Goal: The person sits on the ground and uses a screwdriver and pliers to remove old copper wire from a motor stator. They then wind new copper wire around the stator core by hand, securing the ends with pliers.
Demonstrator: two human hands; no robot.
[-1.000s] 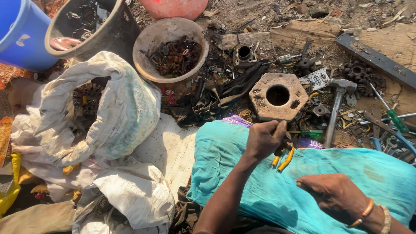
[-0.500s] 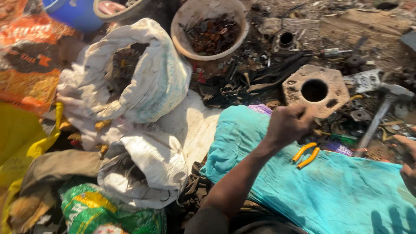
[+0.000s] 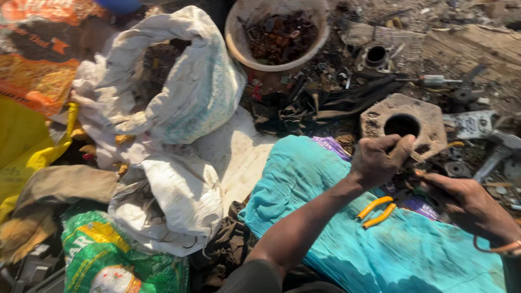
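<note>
My left hand (image 3: 379,160) is a closed fist over my lap, gripping a small dark scrap piece (image 3: 408,180) with a thin rod sticking out to the right. My right hand (image 3: 468,203), a bangle at its wrist, reaches in from the right; its fingertips touch the same piece, and their grip is hidden. Yellow-handled pliers (image 3: 375,211) lie on the teal cloth (image 3: 325,233) just below both hands, their jaws hidden under the scrap. Just beyond my left hand is a rusty hexagonal metal plate (image 3: 429,122) with a round hole.
A white sack (image 3: 195,92) of scrap gapes open at upper left, with more sacks and a green bag (image 3: 119,260) below it. A round tub (image 3: 239,43) holds rusty parts. A hammer (image 3: 496,149), a pipe fitting (image 3: 375,57) and loose metal litter the ground on the right.
My right hand has come in from the right edge to meet the left hand at the scrap piece. The view has swung left and closer. The pliers stay on the cloth.
</note>
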